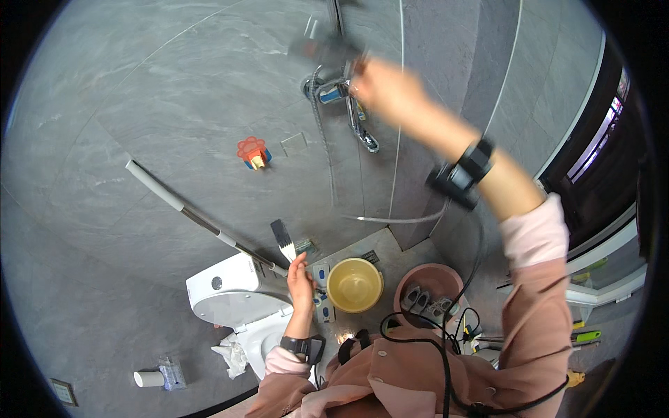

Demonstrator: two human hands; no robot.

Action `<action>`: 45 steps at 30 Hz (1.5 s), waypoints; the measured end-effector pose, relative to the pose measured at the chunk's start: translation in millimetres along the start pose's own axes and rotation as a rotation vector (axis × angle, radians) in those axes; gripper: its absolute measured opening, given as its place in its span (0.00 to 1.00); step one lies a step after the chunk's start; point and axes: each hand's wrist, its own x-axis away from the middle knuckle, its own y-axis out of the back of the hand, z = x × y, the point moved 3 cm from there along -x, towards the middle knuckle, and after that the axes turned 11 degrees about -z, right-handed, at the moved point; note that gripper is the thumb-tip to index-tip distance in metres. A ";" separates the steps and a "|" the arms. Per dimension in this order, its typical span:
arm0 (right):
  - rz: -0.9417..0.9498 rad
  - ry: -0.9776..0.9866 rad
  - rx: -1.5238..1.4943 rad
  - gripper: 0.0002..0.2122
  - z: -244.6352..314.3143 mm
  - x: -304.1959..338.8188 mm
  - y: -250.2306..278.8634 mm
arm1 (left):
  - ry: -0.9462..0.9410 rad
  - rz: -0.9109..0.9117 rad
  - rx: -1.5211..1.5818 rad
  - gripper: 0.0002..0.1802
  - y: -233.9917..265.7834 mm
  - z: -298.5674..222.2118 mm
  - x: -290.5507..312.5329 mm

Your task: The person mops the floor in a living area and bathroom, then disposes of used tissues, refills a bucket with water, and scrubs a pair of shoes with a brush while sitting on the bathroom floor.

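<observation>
My right hand point(380, 87) is raised to the grey tiled wall and closes around a dark, motion-blurred shower head point(322, 49), just above the chrome mixer tap point(334, 90). A thin hose point(327, 167) hangs from the tap down the wall. My left hand point(301, 277) is low, beside the white toilet point(230, 292). It grips the near end of a long white and metal pole point(188, 209) that slants up to the left across the wall. A flat brush point(282, 239) stands just above this hand.
A yellow basin point(354, 284) and a pink basin point(428, 289) holding small items sit on the floor by my feet. An orange flower-shaped hook point(252, 152) is stuck to the wall. Crumpled tissue point(233, 352) and a paper roll point(148, 378) lie lower left. A glass door frame point(592, 139) runs along the right.
</observation>
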 end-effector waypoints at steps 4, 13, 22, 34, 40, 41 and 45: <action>0.445 -0.116 -0.084 0.10 40.7 120.5 -96.2 | -0.087 -0.035 -0.130 0.14 -36.3 14.1 5.5; 0.712 -0.314 -0.500 0.22 97.8 228.2 -173.8 | -0.409 -0.261 -0.534 0.17 -29.9 49.7 -4.2; -0.433 0.018 0.005 0.28 -19.2 25.3 -93.2 | -0.182 -0.087 -0.493 0.16 51.6 60.4 -20.7; -0.161 0.338 0.327 0.13 -64.7 -65.2 -102.2 | -0.168 -0.042 -0.555 0.08 79.7 79.4 -5.4; 0.057 0.208 0.334 0.14 -63.6 -74.1 -105.3 | -0.318 -0.075 -0.677 0.08 76.7 80.0 1.2; 0.069 0.087 0.279 0.15 -67.6 -75.2 -104.2 | -0.310 -0.086 -0.680 0.08 77.7 80.4 1.6; 0.209 -0.377 -0.268 0.19 -87.6 -72.6 -109.9 | -0.337 -0.084 -0.771 0.09 82.2 82.2 -1.8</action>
